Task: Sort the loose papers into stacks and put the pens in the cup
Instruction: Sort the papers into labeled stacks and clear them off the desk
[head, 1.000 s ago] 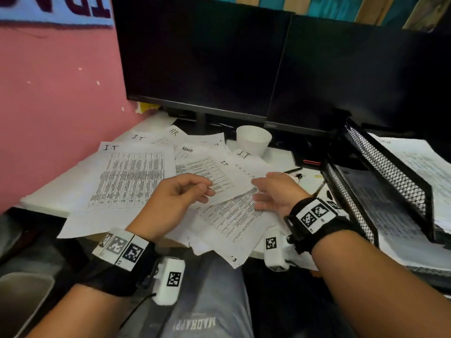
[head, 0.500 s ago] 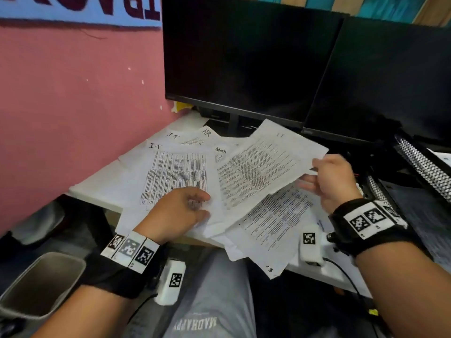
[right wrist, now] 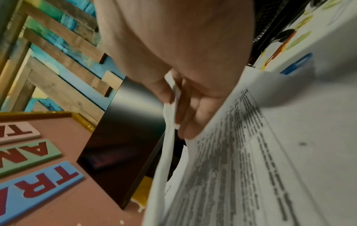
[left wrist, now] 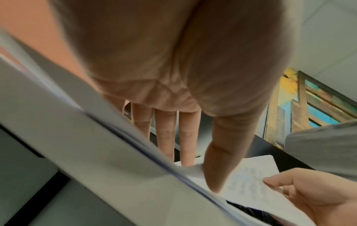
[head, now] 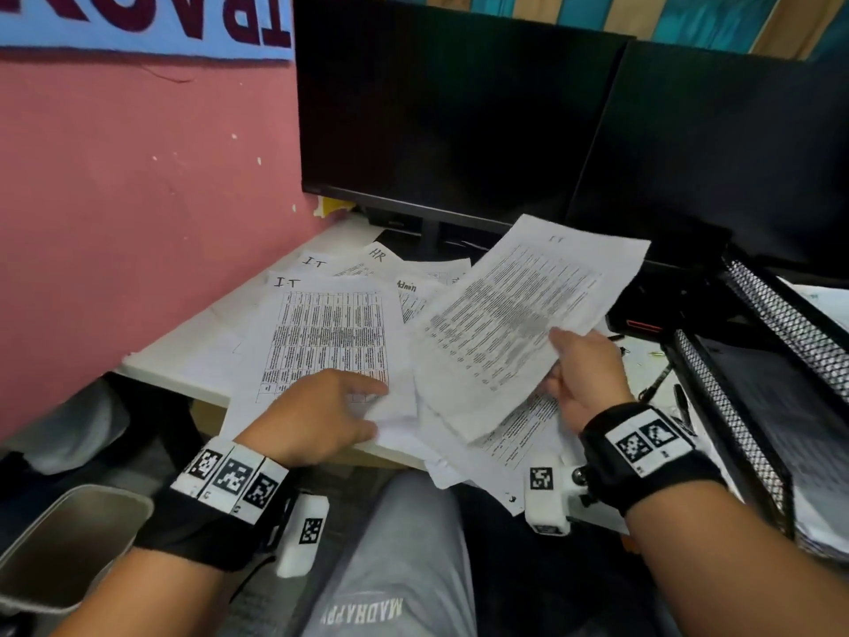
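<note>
Lifted sheet (head: 519, 324), marked IT at its top corner, is off the desk (head: 193, 356) and tilted over the loose papers (head: 331, 342), held at its lower right edge. Single printed page: light, floppy, bows where unsupported, likely creases or slips if pinched hard or swung fast. Best held at an edge with thumb on top and fingers under, as here. Right hand (head: 583, 383) pinches that edge, thumb above, fingers curled beneath; the right wrist view confirms paper between thumb and fingers (right wrist: 191, 116). Left hand (head: 317, 416) lies low on the table-printed IT page, fingers stretched out flat, gripping nothing, probably pinning the pile. Pens (head: 657, 383) lie right, near the mesh tray (head: 781, 324).
</note>
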